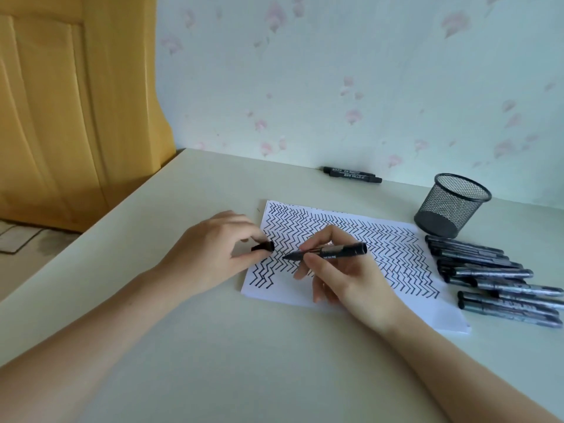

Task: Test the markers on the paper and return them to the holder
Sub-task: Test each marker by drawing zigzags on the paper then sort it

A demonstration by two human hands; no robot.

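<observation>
Right hand [341,270] grips one uncapped marker [328,251], left hand [213,248] pinches its cap [263,247]; one paper [351,261], one holder [453,206], two markers [352,174] by the wall.

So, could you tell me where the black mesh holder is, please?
The black mesh holder stands at the table's far right, near the wall, just behind the pile of markers.

Black wire mesh forms the holder [452,205], the markers [494,277] look glossy plastic, the paper [351,239] is matt white, and the desk [213,346] is smooth.
</observation>
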